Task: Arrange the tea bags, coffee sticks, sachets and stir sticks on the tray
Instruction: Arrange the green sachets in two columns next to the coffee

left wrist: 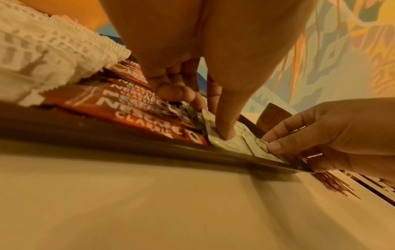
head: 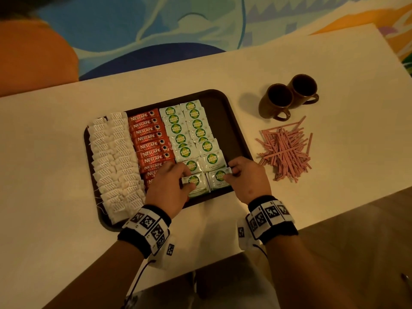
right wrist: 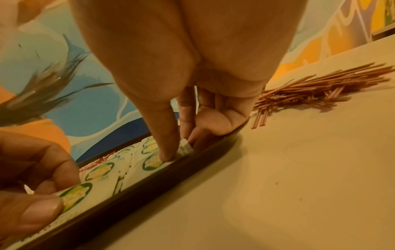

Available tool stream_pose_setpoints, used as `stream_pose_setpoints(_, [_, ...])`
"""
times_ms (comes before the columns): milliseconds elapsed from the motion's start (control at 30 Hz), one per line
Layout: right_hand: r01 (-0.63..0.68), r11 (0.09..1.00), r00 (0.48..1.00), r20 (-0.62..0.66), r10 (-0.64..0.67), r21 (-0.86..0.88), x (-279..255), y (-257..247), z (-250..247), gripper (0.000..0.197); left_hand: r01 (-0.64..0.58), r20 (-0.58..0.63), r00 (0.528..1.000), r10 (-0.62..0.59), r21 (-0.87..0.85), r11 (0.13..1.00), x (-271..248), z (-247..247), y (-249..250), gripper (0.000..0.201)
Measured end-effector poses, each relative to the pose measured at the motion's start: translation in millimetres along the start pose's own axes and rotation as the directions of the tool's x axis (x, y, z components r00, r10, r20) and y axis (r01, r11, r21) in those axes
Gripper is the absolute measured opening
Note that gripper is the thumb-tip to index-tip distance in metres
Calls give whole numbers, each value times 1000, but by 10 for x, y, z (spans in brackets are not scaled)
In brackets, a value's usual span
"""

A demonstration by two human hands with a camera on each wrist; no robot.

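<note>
A: Where are your hands just now?

B: Your left hand (head: 166, 188) is low over the near edge of the brown tray (head: 231, 121), thumb and fingers pinching the nearest sachet of the left column (head: 196, 182). Your right hand (head: 247, 177) pinches the right edge of the nearest sachet of the right column (head: 217, 178), which lies just beside the other.

A: And the rest of the tray?

B: Tea bags (head: 113, 157) fill its left side in two overlapping rows. Coffee sticks (head: 151, 143) run in one red column beside them, then the green-and-white sachets (head: 189, 130) in two columns. The strip along the tray's right side is bare.

A: The stir sticks?

B: The stir sticks (head: 285, 150) lie in a loose heap on the counter (head: 334, 175), right of the tray. Two brown mugs (head: 287, 97) stand beyond the heap, touching each other.
</note>
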State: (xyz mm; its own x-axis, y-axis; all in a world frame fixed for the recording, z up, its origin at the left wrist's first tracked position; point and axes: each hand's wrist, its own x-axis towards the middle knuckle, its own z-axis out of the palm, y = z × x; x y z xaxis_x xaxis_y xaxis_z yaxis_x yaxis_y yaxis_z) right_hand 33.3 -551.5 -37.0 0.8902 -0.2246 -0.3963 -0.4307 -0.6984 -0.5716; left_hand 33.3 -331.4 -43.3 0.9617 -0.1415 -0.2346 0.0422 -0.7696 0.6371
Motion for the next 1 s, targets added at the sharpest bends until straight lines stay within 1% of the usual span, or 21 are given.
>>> stream_pose_setpoints(300, [3,999,1000,-22,-4,-41,-18,-22,27,35,-19,28,999,19,13,1000,-17,74,-13,28])
stream_pose_setpoints(500, [-2,1000,1000,-19,2,-27,-56,-45,22,33,-21,35,999,20,15,1000,-21,60,1,30])
stream_pose_setpoints(767, [10,1000,1000,-29,-9,15,-86,-43,-32,36,-30,43,999,28,42,999,-18,35,44,29])
stream_pose_setpoints(867, [15,999,996,-88,-11,42,-84,-14,-122,36,-31,31,999,30,27,999,-19,11,68,28])
stream_pose_setpoints(933, [-14,996,986,-165,28,86,-68,46,-246,34,-38,14,999,38,7,999,-11,-10,92,26])
stream_pose_setpoints(1000, [-49,992,965,-250,77,118,-41,140,-409,30,-64,7,998,65,-7,998,7,-29,129,24])
